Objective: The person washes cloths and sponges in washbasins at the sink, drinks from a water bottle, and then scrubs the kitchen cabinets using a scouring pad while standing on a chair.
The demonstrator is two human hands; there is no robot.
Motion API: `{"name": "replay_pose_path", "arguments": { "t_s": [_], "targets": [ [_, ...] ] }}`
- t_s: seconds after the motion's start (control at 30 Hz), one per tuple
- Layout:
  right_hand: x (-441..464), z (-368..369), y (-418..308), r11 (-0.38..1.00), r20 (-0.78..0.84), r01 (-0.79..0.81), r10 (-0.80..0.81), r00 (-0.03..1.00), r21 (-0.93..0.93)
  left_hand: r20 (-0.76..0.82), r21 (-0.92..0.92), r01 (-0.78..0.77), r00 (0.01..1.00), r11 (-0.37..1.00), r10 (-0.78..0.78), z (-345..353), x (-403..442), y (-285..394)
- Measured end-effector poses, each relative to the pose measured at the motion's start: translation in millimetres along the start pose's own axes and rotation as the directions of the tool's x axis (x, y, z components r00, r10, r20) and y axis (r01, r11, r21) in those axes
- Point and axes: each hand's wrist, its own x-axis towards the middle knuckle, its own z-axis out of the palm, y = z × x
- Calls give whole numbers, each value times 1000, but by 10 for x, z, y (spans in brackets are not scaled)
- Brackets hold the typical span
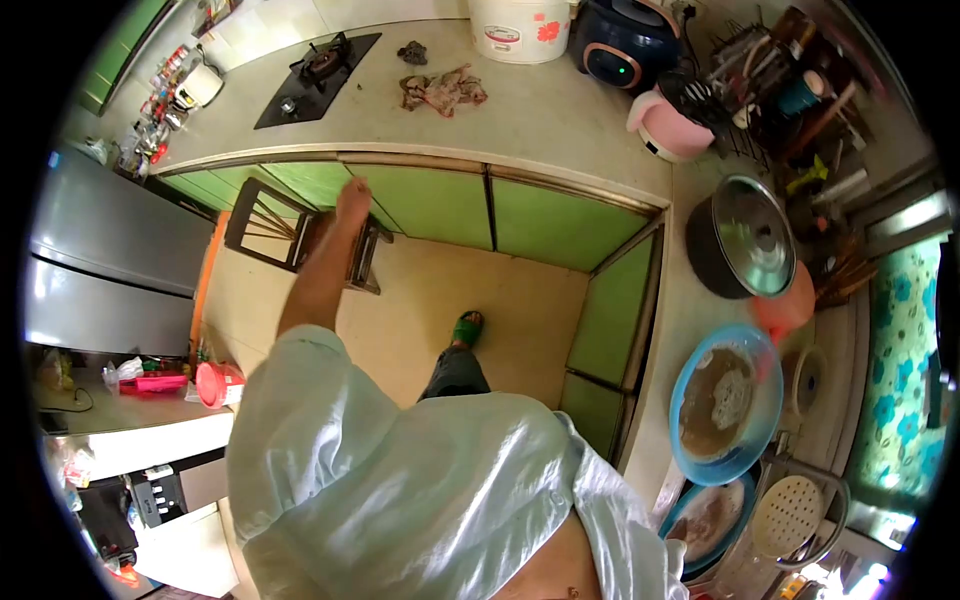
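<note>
Left hand (355,190) near green cabinets (425,205), grip unclear; label (502,35) on white cooker (520,14) too small to read.

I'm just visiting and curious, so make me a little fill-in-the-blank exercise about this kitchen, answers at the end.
The outstretched hand is the person's ____ one.
The slipper on the foot is coloured ____.
The kettle beside the dark cooker is coloured ____.
The pot is covered by a see-through ____.

Missing words: left; green; pink; lid.
</note>
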Motion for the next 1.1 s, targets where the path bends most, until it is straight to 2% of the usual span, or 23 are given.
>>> {"name": "replay_pose_path", "arguments": {
  "t_s": [0.03, 0.07, 0.1, 0.17, 0.27, 0.4, 0.43, 0.47, 0.5, 0.53, 0.57, 0.6, 0.63, 0.67, 0.77, 0.8, 0.83, 0.87, 0.9, 0.93, 1.0, 1.03, 1.1],
  "targets": [
    [0, -26, -68, 1000, -17, -13, 13, 1000, -11, -20, -25, -57, 998, 998, 57, -14, 332, 5],
    [-6, -47, -140, 999, -29, -29, 29, 999, -17, 37, -79, 18, 999, 997, -15, -242, 471, 349],
    [-7, -79, -279, 999, -44, -44, 43, 998, -28, 27, -101, -62, 998, 993, 65, -59, 1080, 135],
    [-59, -125, -403, 994, -74, -99, 95, 993, -47, -8, 30, -123, 992, 992, 123, -158, 1583, 529],
    [-140, -206, -658, 985, -136, -160, 150, 979, -70, 102, 118, -101, 991, 988, 89, -24, 2369, 922],
    [-295, -458, -782, 972, -216, -216, 193, 957, -91, -43, 256, -298, 947, 920, 319, 707, 3434, 1043],
    [-345, -550, -759, 969, -235, -227, 200, 951, -96, -58, 251, -365, 919, 896, 391, 826, 3566, 1107],
    [-475, -667, -646, 962, -257, -254, 221, 941, -100, -31, 60, -438, 898, 897, 440, 959, 3746, 1163],
    [-619, -785, -575, 954, -280, -279, 240, 930, -108, 33, 131, -600, 798, 789, 601, 1407, 4555, 859],
    [-774, -918, -470, 942, -303, -312, 264, 916, -124, 123, 440, -638, 740, 632, 661, 1517, 4809, 789],
    [-762, -1022, -461, 935, -327, -316, 252, 911, -160, 211, 723, -597, 669, 346, 713, 1618, 5024, 750],
    [-888, -1154, -401, 912, -349, -355, 272, 897, -203, 296, 868, -494, 589, 46, 752, 1721, 5219, 721],
    [-1033, -1306, -337, 881, -372, -395, 286, 883, -259, 392, 460, -662, 749, 592, 534, 1792, 5561, 657],
    [-1247, -1477, -331, 842, -399, -433, 294, 869, -321, 456, -16, -297, 848, 955, 271, 1827, 5797, 648],
    [-1400, -1688, 53, 703, -504, -408, 81, 860, -583, 136, 192, -547, 837, 815, 530, 1638, 5544, 667],
    [-1385, -1943, -772, 755, -567, -656, 537, 624, -6, 160, 368, -587, 804, 721, 573, 1450, 5372, 696],
    [-1340, -1955, -981, 789, -662, -612, 430, 614, -55, 204, 434, -569, 817, 698, 539, 1393, 5309, 778],
    [-1246, -1901, -806, 891, -741, -454, 322, 589, 27, 247, 498, -555, 828, 667, 504, 1327, 5235, 867],
    [-1201, -1857, -860, 991, -855, -132, 41, 517, -33, 49, 251, -401, 914, 881, 403, 1263, 5204, 806],
    [-1206, -2018, -1465, 967, -758, -254, 175, 628, 12, -91, -52, -228, 971, 972, 223, 1286, 5196, 870],
    [-1051, -2036, -1899, 957, -763, -166, -78, 642, -238, -211, -116, 15, 977, 993, -40, 831, 4428, 1463],
    [-970, -2051, -2162, 970, -748, -87, -117, 653, -228, -219, -130, 7, 975, 991, -36, 698, 4287, 1579],
    [-755, -2034, -2399, 981, -666, 77, -177, 725, -177, -194, -361, 0, 978, 933, -75, 461, 4088, 1770]
  ]
}}
